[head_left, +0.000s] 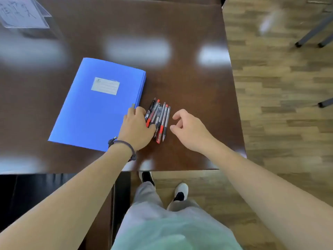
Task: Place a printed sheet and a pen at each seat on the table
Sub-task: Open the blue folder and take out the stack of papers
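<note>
Head view, and we are standing at the corner of a glossy dark-brown wooden surface (189, 73), ceiling lights smeared across its polish, wood-plank floor (279, 123) running off to our right with dark metal chair legs (313, 31) at the top edge. Far left on the surface sits a clear plastic name stand (23, 15) with handwriting we cannot read.

Next down in size: the closed blue cardboard folder with a white label (93, 105), lying flat; presumably the printed sheets are inside, though none shows. Just beside its right edge lies the bundle of clear-barrelled pens with red and black caps (158, 120), packed side by side.

Our hands now. Our left hand (137, 127), dark cord at the wrist, lies with fingers curled at the folder's edge and against the pens' left side; whether it grips either we cannot tell. Our right hand (187, 127) hovers just right of the pens, fingers loosely curled, holding nothing.

We judge this the very start: supplies gathered, no seat served. The next move calls for separating one pen and opening the folder for a sheet.
</note>
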